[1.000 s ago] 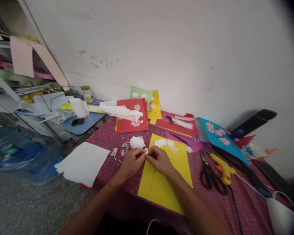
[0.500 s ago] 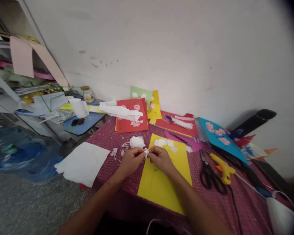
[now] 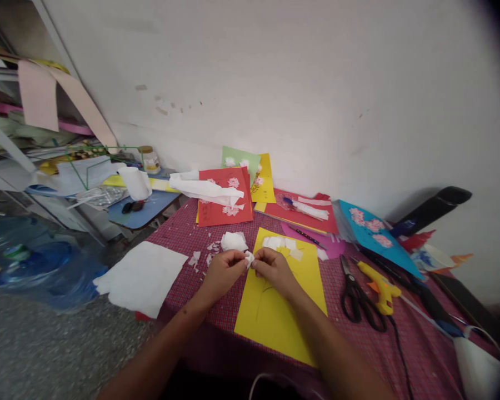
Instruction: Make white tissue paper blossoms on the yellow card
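White tissue scrap (image 3: 249, 259) sits between your left hand (image 3: 223, 272) and right hand (image 3: 277, 273), over the left edge of the yellow card (image 3: 270, 328), thumb and finger of each pinched nearly closed on it. It shows larger and more crumpled than a second ago, so you seem to be still shaping it.

Read the clock from the centre of your view. At twelve o'clock you face a white wall (image 3: 250, 72). Near ten, you have pale pink sheets (image 3: 38, 95) hanging from a shelf unit (image 3: 8, 144). At nine, locate the blue-topped table (image 3: 127, 219), two small dark items (image 3: 127, 208) resting on it; a lidded jar (image 3: 151, 163) stands slightly above them. Between eight and nine, large blue water bottles (image 3: 45, 272) occupy your speckled floor (image 3: 66, 344). At three, note a long black object (image 3: 435, 208), tilted.
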A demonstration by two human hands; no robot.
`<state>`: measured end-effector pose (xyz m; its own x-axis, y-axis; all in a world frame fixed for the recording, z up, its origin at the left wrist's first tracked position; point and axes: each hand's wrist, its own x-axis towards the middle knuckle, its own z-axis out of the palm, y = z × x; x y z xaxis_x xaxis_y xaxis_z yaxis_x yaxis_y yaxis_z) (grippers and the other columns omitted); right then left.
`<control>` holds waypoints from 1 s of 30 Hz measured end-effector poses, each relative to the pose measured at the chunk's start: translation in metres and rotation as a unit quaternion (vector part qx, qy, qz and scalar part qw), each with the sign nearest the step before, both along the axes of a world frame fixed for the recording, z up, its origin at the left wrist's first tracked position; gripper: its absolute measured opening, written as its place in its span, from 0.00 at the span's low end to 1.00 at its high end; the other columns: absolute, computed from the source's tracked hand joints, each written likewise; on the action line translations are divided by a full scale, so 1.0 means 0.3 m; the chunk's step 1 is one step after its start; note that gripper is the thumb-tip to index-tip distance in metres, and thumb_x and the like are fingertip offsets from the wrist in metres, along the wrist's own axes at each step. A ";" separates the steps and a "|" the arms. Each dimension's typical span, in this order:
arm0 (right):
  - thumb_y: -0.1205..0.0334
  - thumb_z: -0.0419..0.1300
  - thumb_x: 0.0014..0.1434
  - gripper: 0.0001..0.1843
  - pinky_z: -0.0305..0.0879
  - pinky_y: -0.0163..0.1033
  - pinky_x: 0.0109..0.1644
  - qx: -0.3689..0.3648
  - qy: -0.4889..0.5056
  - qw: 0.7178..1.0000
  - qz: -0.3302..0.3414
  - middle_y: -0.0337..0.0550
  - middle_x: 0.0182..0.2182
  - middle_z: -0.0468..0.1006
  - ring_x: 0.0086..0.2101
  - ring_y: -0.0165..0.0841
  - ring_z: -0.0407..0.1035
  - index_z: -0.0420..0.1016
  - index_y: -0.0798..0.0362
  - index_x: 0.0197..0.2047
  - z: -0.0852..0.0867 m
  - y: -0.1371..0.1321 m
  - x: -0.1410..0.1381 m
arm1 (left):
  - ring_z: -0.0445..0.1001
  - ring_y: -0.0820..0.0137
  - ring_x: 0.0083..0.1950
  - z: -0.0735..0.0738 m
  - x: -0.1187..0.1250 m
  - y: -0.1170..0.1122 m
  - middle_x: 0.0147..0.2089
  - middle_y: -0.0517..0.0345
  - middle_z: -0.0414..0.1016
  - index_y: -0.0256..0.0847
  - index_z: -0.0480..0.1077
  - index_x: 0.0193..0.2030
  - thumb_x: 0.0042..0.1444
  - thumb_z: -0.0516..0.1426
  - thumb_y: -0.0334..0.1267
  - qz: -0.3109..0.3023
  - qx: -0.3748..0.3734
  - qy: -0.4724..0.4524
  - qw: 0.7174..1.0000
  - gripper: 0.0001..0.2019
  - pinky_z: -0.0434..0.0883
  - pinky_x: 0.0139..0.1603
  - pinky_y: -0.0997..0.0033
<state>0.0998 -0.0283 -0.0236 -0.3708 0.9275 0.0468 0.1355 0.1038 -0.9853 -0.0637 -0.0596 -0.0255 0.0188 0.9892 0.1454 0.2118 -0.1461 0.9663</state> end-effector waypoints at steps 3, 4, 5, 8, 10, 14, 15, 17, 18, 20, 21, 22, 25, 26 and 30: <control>0.56 0.61 0.54 0.11 0.58 0.32 0.26 0.007 0.000 1.000 0.012 0.33 0.21 0.67 0.22 0.26 0.62 0.65 0.53 0.28 0.003 -0.005 0.002 | 0.74 0.70 0.36 -0.013 0.000 0.001 0.34 0.59 0.79 0.39 0.75 0.35 0.55 0.56 0.38 0.014 0.036 0.028 0.999 0.08 0.69 0.38 0.72; 0.55 0.61 0.54 0.12 0.58 0.32 0.26 0.011 -0.003 1.000 0.012 0.33 0.22 0.67 0.22 0.26 0.62 0.65 0.53 0.28 0.001 -0.005 0.003 | 0.75 0.69 0.36 -0.017 0.000 0.001 0.35 0.58 0.79 0.40 0.76 0.35 0.55 0.56 0.37 0.015 0.044 0.035 0.998 0.08 0.70 0.39 0.71; 0.55 0.61 0.55 0.12 0.58 0.32 0.26 0.014 -0.007 1.000 0.008 0.33 0.22 0.67 0.22 0.26 0.62 0.64 0.53 0.28 -0.003 -0.004 0.003 | 0.75 0.69 0.37 -0.020 0.001 0.001 0.35 0.58 0.79 0.40 0.76 0.36 0.55 0.56 0.37 0.017 0.049 0.040 0.998 0.08 0.70 0.40 0.71; 0.56 0.59 0.56 0.11 0.56 0.32 0.26 0.025 -0.023 0.999 -0.010 0.33 0.20 0.66 0.21 0.26 0.61 0.65 0.53 0.27 -0.020 0.004 0.005 | 0.75 0.68 0.37 -0.026 0.001 -0.001 0.37 0.57 0.79 0.41 0.76 0.37 0.56 0.56 0.37 0.016 0.055 0.050 0.997 0.08 0.70 0.41 0.70; 0.58 0.59 0.55 0.10 0.55 0.32 0.25 0.027 -0.031 0.999 -0.018 0.33 0.18 0.66 0.20 0.26 0.60 0.66 0.53 0.26 -0.026 0.009 0.006 | 0.75 0.68 0.37 -0.027 0.001 -0.002 0.37 0.57 0.79 0.41 0.75 0.37 0.55 0.56 0.37 0.019 0.056 0.053 0.997 0.07 0.70 0.41 0.70; 0.60 0.59 0.54 0.09 0.54 0.32 0.23 0.015 -0.025 0.999 -0.024 0.33 0.16 0.67 0.19 0.26 0.60 0.69 0.54 0.25 -0.010 0.007 0.003 | 0.74 0.69 0.36 -0.021 0.000 -0.002 0.35 0.57 0.79 0.40 0.75 0.36 0.55 0.55 0.38 0.021 0.052 0.053 0.997 0.08 0.69 0.39 0.71; 0.60 0.59 0.54 0.09 0.54 0.32 0.23 0.009 -0.023 0.999 -0.025 0.33 0.16 0.68 0.18 0.26 0.60 0.69 0.54 0.25 -0.002 0.005 0.001 | 0.74 0.69 0.35 -0.018 0.000 -0.002 0.34 0.58 0.78 0.40 0.75 0.35 0.56 0.55 0.38 0.019 0.050 0.052 0.997 0.08 0.69 0.38 0.72; 0.60 0.59 0.54 0.10 0.54 0.32 0.23 -0.003 -0.019 1.000 -0.023 0.33 0.16 0.68 0.18 0.26 0.60 0.69 0.54 0.24 0.012 0.000 -0.001 | 0.73 0.70 0.34 -0.014 -0.001 -0.002 0.32 0.58 0.77 0.39 0.74 0.34 0.56 0.55 0.38 0.016 0.048 0.048 0.998 0.08 0.68 0.36 0.72; 0.60 0.59 0.54 0.10 0.54 0.32 0.23 -0.006 -0.016 1.000 -0.021 0.33 0.16 0.68 0.18 0.26 0.60 0.69 0.54 0.24 0.017 -0.002 -0.001 | 0.72 0.71 0.33 -0.013 -0.001 -0.002 0.32 0.59 0.77 0.39 0.74 0.33 0.56 0.55 0.39 0.015 0.048 0.044 0.998 0.08 0.68 0.36 0.73; 0.59 0.59 0.54 0.10 0.54 0.31 0.24 -0.009 -0.008 1.000 -0.018 0.34 0.16 0.68 0.18 0.26 0.60 0.68 0.54 0.24 0.021 -0.003 0.000 | 0.71 0.71 0.32 -0.013 -0.001 -0.001 0.31 0.59 0.76 0.39 0.73 0.33 0.56 0.55 0.39 0.016 0.047 0.036 0.998 0.08 0.67 0.35 0.74; 0.59 0.59 0.54 0.11 0.55 0.31 0.24 -0.010 -0.004 1.000 -0.016 0.34 0.16 0.69 0.18 0.26 0.60 0.68 0.54 0.24 0.019 -0.002 0.001 | 0.71 0.72 0.32 -0.013 -0.001 -0.001 0.31 0.59 0.76 0.38 0.73 0.33 0.56 0.54 0.39 0.016 0.045 0.033 0.998 0.08 0.67 0.34 0.74; 0.59 0.59 0.54 0.11 0.55 0.31 0.24 -0.011 -0.001 1.000 -0.015 0.34 0.16 0.69 0.18 0.26 0.60 0.68 0.54 0.24 0.017 -0.001 0.002 | 0.71 0.72 0.32 -0.014 -0.001 0.000 0.31 0.59 0.76 0.38 0.73 0.33 0.56 0.54 0.39 0.016 0.042 0.030 0.999 0.09 0.67 0.34 0.74; 0.57 0.59 0.56 0.12 0.55 0.31 0.24 -0.018 0.003 1.000 -0.011 0.35 0.16 0.69 0.19 0.26 0.61 0.69 0.54 0.25 0.010 0.002 0.006 | 0.72 0.71 0.32 -0.014 -0.001 0.001 0.31 0.59 0.76 0.38 0.73 0.33 0.56 0.54 0.39 0.012 0.030 0.022 0.999 0.09 0.68 0.34 0.74; 0.56 0.58 0.56 0.13 0.56 0.31 0.25 -0.020 0.004 1.000 -0.009 0.35 0.16 0.70 0.19 0.26 0.61 0.69 0.54 0.25 0.009 0.003 0.007 | 0.72 0.71 0.33 -0.013 -0.001 0.001 0.32 0.58 0.76 0.38 0.73 0.34 0.56 0.54 0.39 0.009 0.027 0.019 0.999 0.09 0.68 0.35 0.73; 0.54 0.59 0.57 0.15 0.57 0.32 0.25 -0.020 0.005 1.000 0.001 0.36 0.17 0.70 0.19 0.26 0.62 0.69 0.55 0.25 0.011 0.001 0.007 | 0.73 0.70 0.35 -0.018 0.000 0.003 0.35 0.58 0.77 0.39 0.74 0.36 0.56 0.54 0.37 -0.007 0.020 0.001 1.000 0.08 0.69 0.38 0.73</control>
